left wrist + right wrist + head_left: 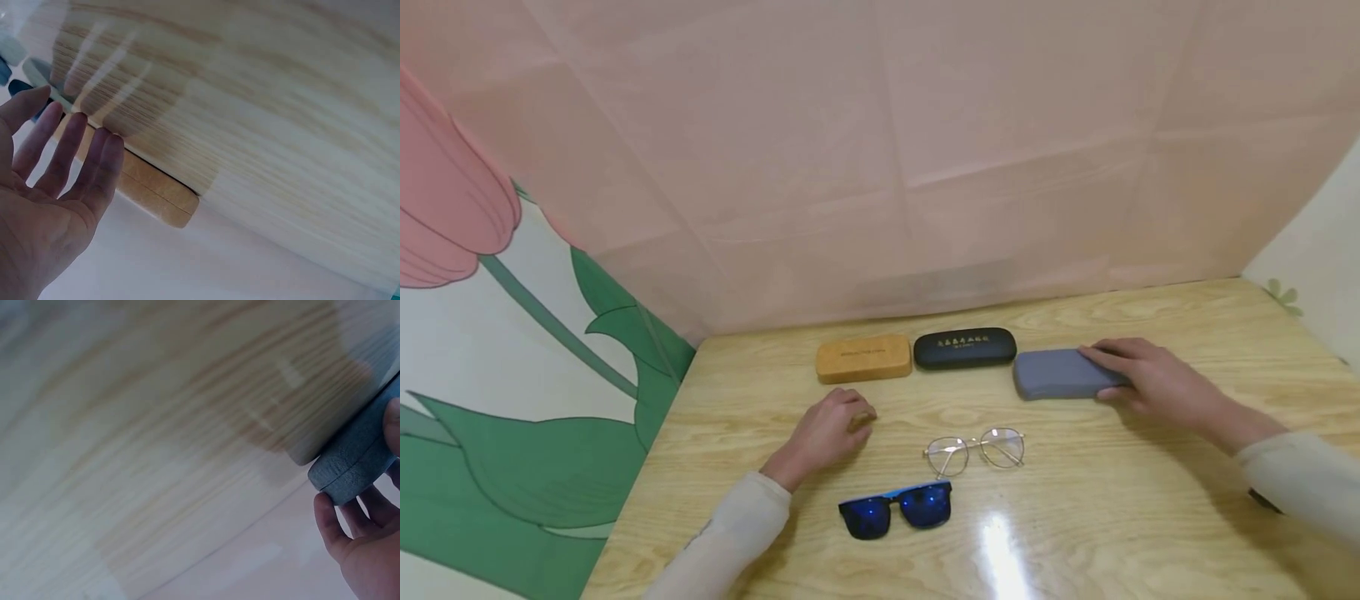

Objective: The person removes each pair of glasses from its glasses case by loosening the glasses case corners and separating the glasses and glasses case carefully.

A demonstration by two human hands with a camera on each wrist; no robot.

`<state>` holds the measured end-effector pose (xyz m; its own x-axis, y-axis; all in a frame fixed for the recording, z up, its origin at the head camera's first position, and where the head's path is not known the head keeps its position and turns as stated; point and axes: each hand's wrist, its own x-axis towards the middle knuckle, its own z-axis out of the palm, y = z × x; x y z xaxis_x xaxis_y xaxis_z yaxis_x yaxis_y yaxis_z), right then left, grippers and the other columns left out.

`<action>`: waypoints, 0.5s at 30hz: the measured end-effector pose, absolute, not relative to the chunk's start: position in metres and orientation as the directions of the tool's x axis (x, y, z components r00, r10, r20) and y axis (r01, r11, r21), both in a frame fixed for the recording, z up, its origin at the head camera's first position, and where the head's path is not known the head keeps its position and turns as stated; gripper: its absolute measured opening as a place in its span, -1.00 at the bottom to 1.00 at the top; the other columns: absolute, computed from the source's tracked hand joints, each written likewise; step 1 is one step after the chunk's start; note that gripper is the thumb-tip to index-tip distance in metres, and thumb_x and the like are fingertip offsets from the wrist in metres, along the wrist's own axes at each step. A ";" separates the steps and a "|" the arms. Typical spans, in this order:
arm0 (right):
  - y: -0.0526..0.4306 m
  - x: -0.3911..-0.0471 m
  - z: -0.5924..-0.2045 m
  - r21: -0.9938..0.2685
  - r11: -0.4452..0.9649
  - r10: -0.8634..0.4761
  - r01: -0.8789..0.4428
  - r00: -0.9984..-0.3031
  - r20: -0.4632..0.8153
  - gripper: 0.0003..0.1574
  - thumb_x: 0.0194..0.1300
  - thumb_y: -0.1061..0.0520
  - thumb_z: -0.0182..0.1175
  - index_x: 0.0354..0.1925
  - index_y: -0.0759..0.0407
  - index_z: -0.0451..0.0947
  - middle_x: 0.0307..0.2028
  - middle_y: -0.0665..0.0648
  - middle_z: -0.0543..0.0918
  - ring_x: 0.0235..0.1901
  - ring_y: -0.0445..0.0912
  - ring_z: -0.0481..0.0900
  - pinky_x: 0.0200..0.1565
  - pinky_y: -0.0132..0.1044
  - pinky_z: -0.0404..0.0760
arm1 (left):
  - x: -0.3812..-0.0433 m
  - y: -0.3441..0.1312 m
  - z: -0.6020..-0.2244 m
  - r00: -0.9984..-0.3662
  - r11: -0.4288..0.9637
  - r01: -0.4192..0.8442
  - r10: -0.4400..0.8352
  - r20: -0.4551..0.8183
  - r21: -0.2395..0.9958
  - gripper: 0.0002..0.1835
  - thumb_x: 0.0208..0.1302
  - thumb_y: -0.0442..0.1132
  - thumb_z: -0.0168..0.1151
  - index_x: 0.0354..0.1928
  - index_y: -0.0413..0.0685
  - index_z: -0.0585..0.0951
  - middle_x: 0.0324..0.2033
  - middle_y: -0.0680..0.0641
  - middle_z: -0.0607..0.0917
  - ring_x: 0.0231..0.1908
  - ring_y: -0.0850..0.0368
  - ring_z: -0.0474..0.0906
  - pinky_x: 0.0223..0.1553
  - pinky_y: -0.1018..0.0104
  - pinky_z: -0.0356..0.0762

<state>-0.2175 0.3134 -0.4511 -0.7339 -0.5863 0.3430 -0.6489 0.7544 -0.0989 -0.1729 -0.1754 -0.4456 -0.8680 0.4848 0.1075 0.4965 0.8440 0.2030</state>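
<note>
My right hand [1150, 379] grips the right end of a grey-blue glasses case [1052, 374], thumb on the near side and fingers over the top and far side. In the right wrist view the end of this case [353, 464] shows between thumb and fingers. My left hand [829, 433] hovers low over the table with loosely bent fingers and holds nothing. Just beyond it lies a tan glasses case [863, 358], seen behind the fingers in the left wrist view. A black glasses case [966, 347] with gold lettering lies between the other two.
Thin-framed round eyeglasses [976, 452] rest mid-table. Nearer to me are sunglasses [897, 508] with blue mirrored lenses. A small dark object [1265, 500] shows partly beneath the right sleeve. The wood-grain table [1075, 517] meets a pink cloth backdrop [880, 167] behind.
</note>
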 end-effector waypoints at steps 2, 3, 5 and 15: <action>0.309 -0.216 -0.450 -0.099 0.755 -0.587 -0.648 -0.736 0.338 -0.14 0.02 0.05 0.53 0.28 0.22 0.50 0.14 0.39 0.56 0.04 0.28 0.55 -0.04 0.21 0.55 | -0.174 -0.175 -0.446 -0.867 0.843 0.498 0.486 0.109 0.202 -0.81 0.25 -0.14 0.37 -0.10 0.07 0.74 -0.06 0.04 0.71 -0.02 0.11 0.58 0.03 0.19 0.63; 0.307 -0.216 -0.450 -0.099 0.754 -0.588 -0.649 -0.735 0.337 -0.14 0.03 0.04 0.52 0.28 0.22 0.50 0.14 0.39 0.56 0.04 0.28 0.55 -0.05 0.21 0.55 | -0.174 -0.175 -0.446 -0.867 0.842 0.499 0.486 0.111 0.204 -0.81 0.25 -0.14 0.37 -0.11 0.06 0.74 -0.07 0.03 0.72 -0.02 0.11 0.58 0.03 0.18 0.63; 0.302 -0.214 -0.450 -0.105 0.754 -0.588 -0.648 -0.737 0.333 -0.15 0.04 0.05 0.52 0.28 0.21 0.50 0.14 0.38 0.56 0.04 0.28 0.55 -0.04 0.20 0.56 | -0.174 -0.174 -0.446 -0.866 0.841 0.500 0.487 0.115 0.207 -0.81 0.25 -0.14 0.38 -0.11 0.06 0.74 -0.07 0.03 0.72 -0.02 0.10 0.59 0.03 0.18 0.64; 0.265 -0.208 -0.444 -0.128 0.761 -0.593 -0.636 -0.761 0.262 -0.16 0.13 0.02 0.47 0.34 0.18 0.45 0.17 0.36 0.56 0.11 0.27 0.53 0.06 0.21 0.52 | -0.176 -0.158 -0.440 -0.845 0.805 0.535 0.520 0.129 0.258 -0.80 0.29 -0.14 0.35 -0.07 0.05 0.73 -0.04 0.02 0.72 0.05 0.06 0.60 0.12 0.13 0.60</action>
<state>-0.2083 0.2653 -0.4437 -0.7615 -0.5927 0.2625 -0.6363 0.7608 -0.1280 -0.1758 -0.1583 -0.4402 -0.8445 0.5196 0.1293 0.5346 0.8047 0.2582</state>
